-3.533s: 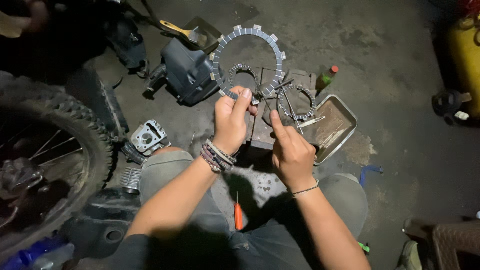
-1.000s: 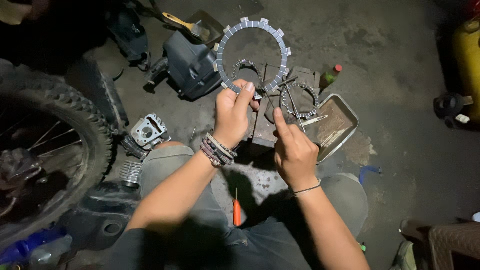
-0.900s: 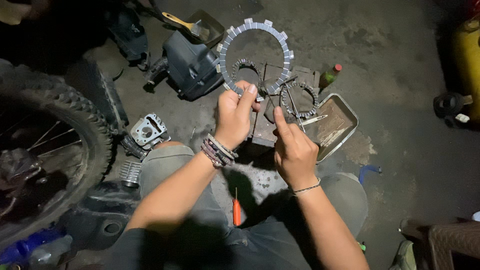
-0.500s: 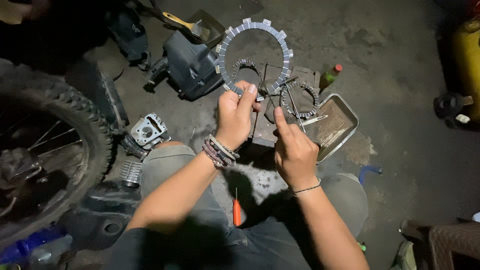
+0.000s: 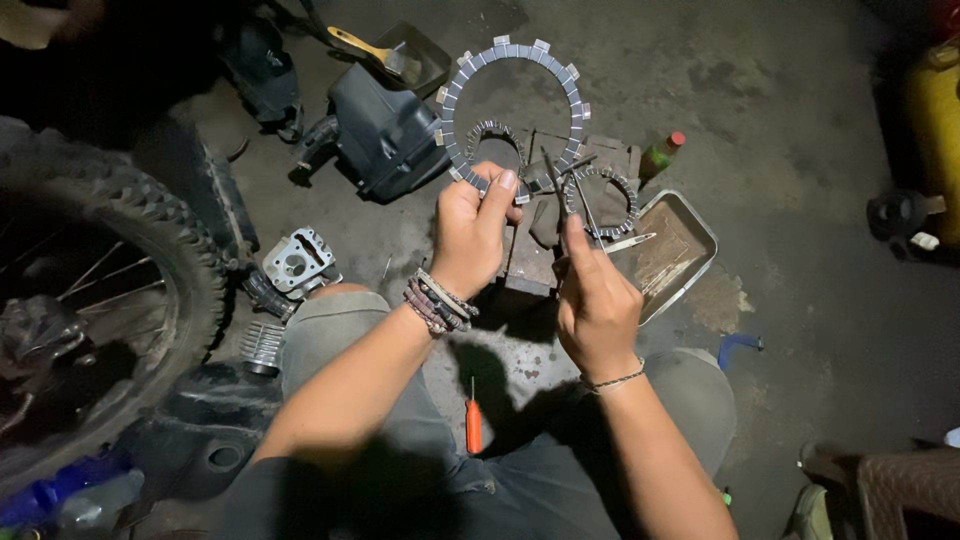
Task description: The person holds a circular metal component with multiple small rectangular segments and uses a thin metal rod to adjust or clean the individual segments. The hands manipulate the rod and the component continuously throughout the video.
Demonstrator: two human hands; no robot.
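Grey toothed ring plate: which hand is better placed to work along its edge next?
Probably the right hand: it pinches a thin metal pick whose tip meets the grey toothed ring plate. The left hand is taken up gripping the plate's lower rim.

Toothed ring [image 5: 512, 110] slightly higher, steadier.

Toothed friction ring [image 5: 480, 70]: a flat grey annulus with small square tabs spaced around its outer edge and segmented pads on its face. It is held upright, its face toward the camera, pinched at its lower rim in the left grip [image 5: 475, 230] and rising above it. Thin metal tool [image 5: 565, 185]: a slim, dark, pointed pair of legs, held in the right grip [image 5: 598, 300], slanting up and left from it, its tip at the ring's lower right rim.
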